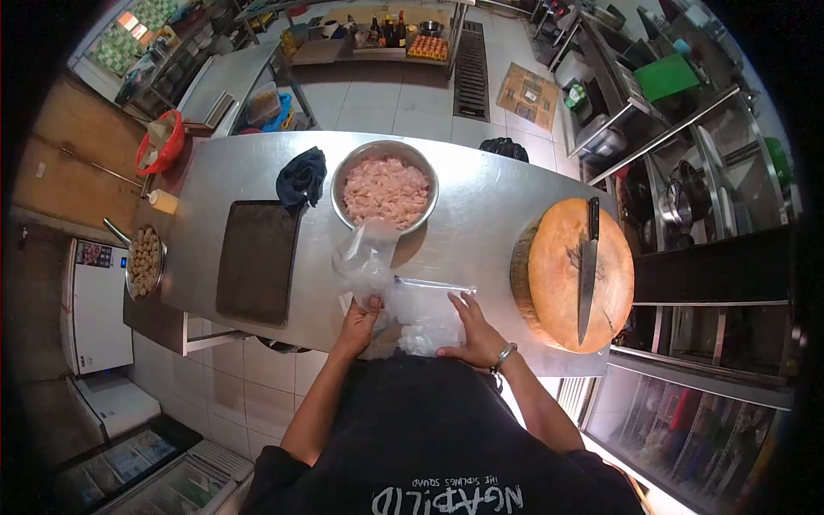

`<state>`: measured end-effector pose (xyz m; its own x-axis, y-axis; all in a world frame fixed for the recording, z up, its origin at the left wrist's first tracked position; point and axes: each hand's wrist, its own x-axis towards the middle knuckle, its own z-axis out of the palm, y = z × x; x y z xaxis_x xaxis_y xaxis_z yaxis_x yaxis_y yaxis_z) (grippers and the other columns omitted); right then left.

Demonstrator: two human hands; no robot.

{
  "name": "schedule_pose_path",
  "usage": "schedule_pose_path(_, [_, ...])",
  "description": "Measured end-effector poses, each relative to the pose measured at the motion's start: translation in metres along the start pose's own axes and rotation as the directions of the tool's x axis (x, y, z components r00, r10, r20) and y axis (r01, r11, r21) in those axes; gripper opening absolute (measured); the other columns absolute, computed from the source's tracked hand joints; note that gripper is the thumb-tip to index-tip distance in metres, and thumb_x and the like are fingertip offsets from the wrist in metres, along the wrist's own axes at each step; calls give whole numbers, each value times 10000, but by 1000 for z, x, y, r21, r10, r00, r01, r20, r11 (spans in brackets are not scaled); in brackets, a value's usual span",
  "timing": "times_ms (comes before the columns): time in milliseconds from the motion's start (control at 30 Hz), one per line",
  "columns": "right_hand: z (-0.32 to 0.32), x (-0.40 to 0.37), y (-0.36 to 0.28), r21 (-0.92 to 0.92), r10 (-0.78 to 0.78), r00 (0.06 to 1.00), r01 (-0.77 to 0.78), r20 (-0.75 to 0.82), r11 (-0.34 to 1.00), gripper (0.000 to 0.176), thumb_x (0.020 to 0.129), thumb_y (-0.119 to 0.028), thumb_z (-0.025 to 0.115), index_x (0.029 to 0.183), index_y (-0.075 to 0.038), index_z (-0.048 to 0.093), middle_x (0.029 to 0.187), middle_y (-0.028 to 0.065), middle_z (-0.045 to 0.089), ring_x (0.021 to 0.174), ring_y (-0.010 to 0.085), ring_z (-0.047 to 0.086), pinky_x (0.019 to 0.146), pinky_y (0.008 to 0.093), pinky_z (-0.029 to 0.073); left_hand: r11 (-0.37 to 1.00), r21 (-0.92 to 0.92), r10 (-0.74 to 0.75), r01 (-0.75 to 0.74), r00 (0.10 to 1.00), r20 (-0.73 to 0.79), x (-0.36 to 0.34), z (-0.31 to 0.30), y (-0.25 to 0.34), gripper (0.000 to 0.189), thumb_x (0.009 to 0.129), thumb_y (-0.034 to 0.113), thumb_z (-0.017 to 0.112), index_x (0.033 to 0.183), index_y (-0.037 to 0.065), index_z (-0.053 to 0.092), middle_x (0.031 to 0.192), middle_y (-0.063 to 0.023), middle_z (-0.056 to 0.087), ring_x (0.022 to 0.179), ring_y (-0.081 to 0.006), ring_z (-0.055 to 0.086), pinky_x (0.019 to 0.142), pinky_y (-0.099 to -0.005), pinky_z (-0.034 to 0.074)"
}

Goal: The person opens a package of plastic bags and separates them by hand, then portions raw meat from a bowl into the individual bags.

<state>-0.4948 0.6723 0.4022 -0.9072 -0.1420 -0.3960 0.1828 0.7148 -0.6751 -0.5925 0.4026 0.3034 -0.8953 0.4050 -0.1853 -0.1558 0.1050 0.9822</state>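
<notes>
My left hand (pixel 362 322) is closed, fingers pinched on a clear plastic bag (pixel 365 257) that rises crumpled toward the bowl. My right hand (pixel 476 335) lies with thumb and fingers apart against the right side of a pack of clear plastic bags (pixel 429 318) at the table's near edge. A metal bowl (pixel 435 193) stands just beyond, filled with cut raw pale-pink meat (pixel 386 190). The loose bag overlaps the bowl's near rim in view; whether it touches cannot be told.
On the steel table (pixel 481 206), a round wooden chopping block (pixel 558 275) at right bears a large knife (pixel 587 283). Left are a dark tray (pixel 257 262), a dark cloth (pixel 301 178), a squeeze bottle (pixel 163 202), a red basket (pixel 172 146) and a pan of small round pieces (pixel 146 257).
</notes>
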Motion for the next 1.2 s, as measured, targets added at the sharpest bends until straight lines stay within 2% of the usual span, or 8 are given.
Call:
schedule_pose_path(333, [48,53,12,169,-362,932,361,-24,917,1114,692,-416,859,1539,-127,196,1491,237,290,1381,406,331,1129,446,360,927,-248,-242,280,955,174,-13,20,-24,696,985,598,395,1325,6,532,1212,-97,607,1044,-210,612,945,-398,486])
schedule_pose_path(500, [58,51,25,190,-211,977,200,40,961,725,697,-286,856,1324,-89,551,1282,173,565,1219,348,533,1040,411,440,909,-318,-214,269,957,196,-16,20,19,681,990,593,378,1307,12,538,1221,-166,608,1007,-231,653,929,-413,508])
schedule_pose_path(700, [60,39,23,307,39,996,-14,-74,952,525,729,-173,814,1194,-14,631,1133,143,671,1076,271,641,967,341,491,919,-391,-91,44,991,-103,-15,-27,34,555,1050,470,334,1176,-26,549,1164,-191,632,817,-252,705,755,-377,588])
schedule_pose_path(767, [60,37,25,355,79,994,-48,-72,934,520,730,-169,814,1191,-15,629,1126,135,677,1071,250,641,964,333,491,923,-370,-4,-104,960,-282,-16,-46,39,588,1051,479,309,1166,-47,547,1159,-210,628,842,-250,702,750,-367,587])
schedule_pose_path(900, [71,39,33,545,101,994,-67,-33,836,498,738,-168,813,1174,-15,627,1101,124,684,1056,206,638,973,324,481,929,-352,24,-112,969,-246,-25,-66,38,582,1056,463,320,1206,-56,539,1157,-198,631,914,-252,689,818,-370,568])
schedule_pose_path(1000, [74,41,33,383,89,995,-97,38,919,676,721,-231,831,1296,-14,550,1226,192,636,1145,279,615,1009,358,463,987,-138,65,-81,991,-113,-30,-65,6,514,1065,394,353,1266,-55,503,1176,-172,616,1116,-259,607,965,-398,503])
schedule_pose_path(1067, [70,38,19,345,81,994,-101,72,933,750,721,-246,834,1352,-28,492,1283,203,595,1202,289,575,1038,362,436,986,164,21,-22,1000,7,-34,-54,-20,504,1017,331,515,1309,-75,449,1348,-210,497,1274,-293,485,1066,-404,412])
schedule_pose_path(1200, [69,39,3,526,33,990,-102,139,845,934,764,-277,808,1504,-79,274,1476,231,398,1355,316,427,1106,360,361,983,162,-103,88,991,89,-42,-11,24,808,859,313,757,1396,-78,297,1420,-224,392,1335,-312,408,1094,-412,375])
